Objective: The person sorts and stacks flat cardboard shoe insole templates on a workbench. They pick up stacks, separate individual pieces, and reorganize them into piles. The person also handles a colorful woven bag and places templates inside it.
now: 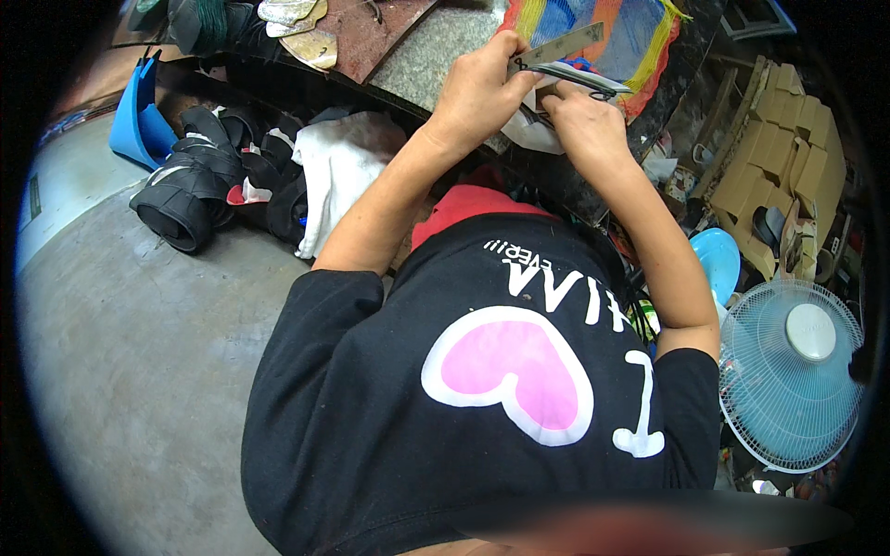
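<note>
Head view, left hand [477, 93]: upper middle of the frame, fingers bent and closed round the near end of a flat metal strip [575, 44], which points to the upper right.
Right hand [589, 120]: just right of the left hand, fingers curled at a white piece [535, 137]; whether they grip it cannot be told.
Dark strip [577, 77]: thin, running rightward from the left fingers, above the right hand.
Mesh cloth [649, 42]: yellow, blue, orange and red, at the top, beyond the hands.
Table [425, 57]: grey top, under the hands.
Board [385, 37]: reddish brown, upper middle, left of the hands, pale flat pieces [311, 46] beside it.
Shirt [399, 445]: black with a pink heart, centre and bottom.
White cloth [343, 153]: upper left, beside black padded pieces [190, 171].
Fan [788, 385]: right edge, below tan cardboard [779, 153].
</note>
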Motion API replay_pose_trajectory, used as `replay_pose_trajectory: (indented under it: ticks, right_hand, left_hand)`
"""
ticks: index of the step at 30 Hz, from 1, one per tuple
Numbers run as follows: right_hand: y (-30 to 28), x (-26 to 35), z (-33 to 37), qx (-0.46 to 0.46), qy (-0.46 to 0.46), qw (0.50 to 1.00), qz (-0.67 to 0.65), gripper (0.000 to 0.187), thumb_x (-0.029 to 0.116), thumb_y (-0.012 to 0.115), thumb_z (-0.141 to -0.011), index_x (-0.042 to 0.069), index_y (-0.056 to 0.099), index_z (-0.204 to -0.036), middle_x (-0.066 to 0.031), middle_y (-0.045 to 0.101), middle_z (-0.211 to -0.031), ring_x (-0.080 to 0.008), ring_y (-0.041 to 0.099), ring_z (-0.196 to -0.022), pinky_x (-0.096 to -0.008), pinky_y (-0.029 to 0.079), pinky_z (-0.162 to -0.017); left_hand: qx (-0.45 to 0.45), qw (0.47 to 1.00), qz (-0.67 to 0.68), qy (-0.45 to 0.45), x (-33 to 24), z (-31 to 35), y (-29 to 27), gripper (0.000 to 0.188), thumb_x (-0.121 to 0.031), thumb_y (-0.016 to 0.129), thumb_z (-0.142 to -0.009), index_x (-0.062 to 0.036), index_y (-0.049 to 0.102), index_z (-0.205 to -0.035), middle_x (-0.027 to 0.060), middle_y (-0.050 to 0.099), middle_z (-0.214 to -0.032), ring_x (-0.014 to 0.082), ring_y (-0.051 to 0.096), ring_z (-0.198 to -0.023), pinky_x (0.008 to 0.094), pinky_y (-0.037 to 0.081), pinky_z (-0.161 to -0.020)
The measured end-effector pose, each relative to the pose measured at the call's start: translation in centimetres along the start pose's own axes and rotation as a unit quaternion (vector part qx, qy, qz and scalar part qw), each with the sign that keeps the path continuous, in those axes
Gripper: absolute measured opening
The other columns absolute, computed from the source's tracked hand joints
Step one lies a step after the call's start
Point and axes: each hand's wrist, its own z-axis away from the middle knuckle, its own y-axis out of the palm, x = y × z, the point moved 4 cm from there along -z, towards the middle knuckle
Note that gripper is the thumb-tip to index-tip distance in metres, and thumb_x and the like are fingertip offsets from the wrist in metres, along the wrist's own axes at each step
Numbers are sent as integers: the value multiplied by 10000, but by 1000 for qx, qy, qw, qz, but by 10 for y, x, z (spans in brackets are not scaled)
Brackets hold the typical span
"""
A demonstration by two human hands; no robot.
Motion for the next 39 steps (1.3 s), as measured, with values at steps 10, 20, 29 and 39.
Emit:
replay_pose_trajectory:
  ticks: [10, 20, 29, 39]
  right_hand:
    - [-3, -1, 27, 2, 27, 1000, -14, 266, 96, 616, -817, 145, 654, -1075, -88, 667, -988, -295, 681, -869, -403, 561, -764]
    - [-33, -9, 47, -111, 18, 974, -195, 269, 66, 699, -771, 85, 639, -1032, -102, 647, -960, -295, 661, -907, -387, 539, -765]
    - [-51, -23, 71, -220, -39, 921, -319, 299, -34, 765, -774, 8, 628, -1036, -121, 658, -1024, -218, 652, -877, -313, 539, -751]
    - [-57, -29, 76, -259, -77, 918, -292, 271, -69, 729, -796, 11, 644, -1041, -110, 681, -976, -201, 672, -864, -279, 544, -736]
  left_hand:
    - [54, 998, 19, -37, -5, 17, 3, 318, -211, 709, -839, -11, 604, -1063, 204, 680, -841, 350, 683, -748, 410, 522, -664]
    - [51, 998, 28, -12, -15, 16, 2, 320, -214, 715, -847, -10, 598, -1064, 212, 683, -857, 380, 685, -813, 428, 535, -707]
    - [29, 999, 14, -9, -12, 14, -4, 277, -136, 721, -878, 8, 598, -1080, 130, 680, -851, 136, 626, -748, 280, 504, -690]
    - [9, 1000, 17, 13, -12, 9, -2, 325, -219, 735, -834, -17, 600, -1050, 191, 675, -813, 325, 680, -713, 393, 523, -667]
